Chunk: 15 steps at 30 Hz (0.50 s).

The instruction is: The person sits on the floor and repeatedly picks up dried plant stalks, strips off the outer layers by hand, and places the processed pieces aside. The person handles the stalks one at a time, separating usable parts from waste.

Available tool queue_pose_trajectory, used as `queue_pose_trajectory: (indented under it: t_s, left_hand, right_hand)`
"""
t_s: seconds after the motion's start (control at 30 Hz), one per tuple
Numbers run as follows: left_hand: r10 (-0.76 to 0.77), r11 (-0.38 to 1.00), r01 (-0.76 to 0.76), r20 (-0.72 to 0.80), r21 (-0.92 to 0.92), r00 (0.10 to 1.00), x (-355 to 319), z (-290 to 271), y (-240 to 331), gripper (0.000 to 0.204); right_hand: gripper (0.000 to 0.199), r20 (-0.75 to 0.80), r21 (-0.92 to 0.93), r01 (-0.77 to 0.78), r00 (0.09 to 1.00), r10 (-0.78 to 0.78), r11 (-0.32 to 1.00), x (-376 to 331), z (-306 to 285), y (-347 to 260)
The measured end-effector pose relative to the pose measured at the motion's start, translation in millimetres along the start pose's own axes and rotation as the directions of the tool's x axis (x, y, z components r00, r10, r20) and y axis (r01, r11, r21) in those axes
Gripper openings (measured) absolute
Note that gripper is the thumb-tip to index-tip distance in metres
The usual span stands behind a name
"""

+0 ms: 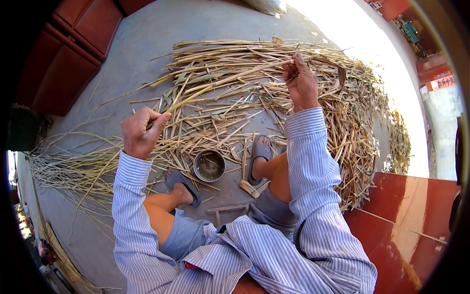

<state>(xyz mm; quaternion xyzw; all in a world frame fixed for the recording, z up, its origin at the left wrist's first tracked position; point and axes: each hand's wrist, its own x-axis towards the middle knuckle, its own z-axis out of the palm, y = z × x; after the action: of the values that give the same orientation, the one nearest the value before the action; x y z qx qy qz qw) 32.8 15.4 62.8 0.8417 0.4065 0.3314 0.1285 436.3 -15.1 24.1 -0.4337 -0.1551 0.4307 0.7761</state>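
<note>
Between my two raised hands stretches a long yellowish dry stalk point(210, 90), slanting up to the right. My right hand point(301, 84) is closed in a pinch round its upper end. At the lower end, my left hand point(142, 131) is closed, thumb against the curled fingers, and the stalk runs to it. Beneath and beyond the hands lies a loose heap of dry stalks point(210, 53), mostly lying crosswise. Stripped leaves and husks point(350, 147) pile up on the right. Thinner stalks point(73, 164) fan out at the left.
A round metal bowl point(209, 165) with murky liquid stands between my sandaled feet. Near my right foot lies a short pale wooden piece point(249, 189), and a wooden bar point(227, 209) is closer in. Red padded seats point(73, 54) stand at the far left; reddish panels point(406, 210) lie at right.
</note>
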Motion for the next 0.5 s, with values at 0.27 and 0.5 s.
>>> queue_pose_trajectory:
  t_s: [0.27,0.5]
  left_hand:
    - [-0.245,0.959,0.244,0.013,-0.144,0.97,9,2,-18,0.027]
    - [-0.094,0.989,0.093,-0.003,-0.118,0.996,17,7,-10,0.027]
  right_hand:
    - [0.029,0.185,-0.424,0.122,0.982,-0.046,0.898,-17,12,-9]
    - [0.027,-0.104,0.282,0.061,0.994,-0.032,0.957,20,-59,-7]
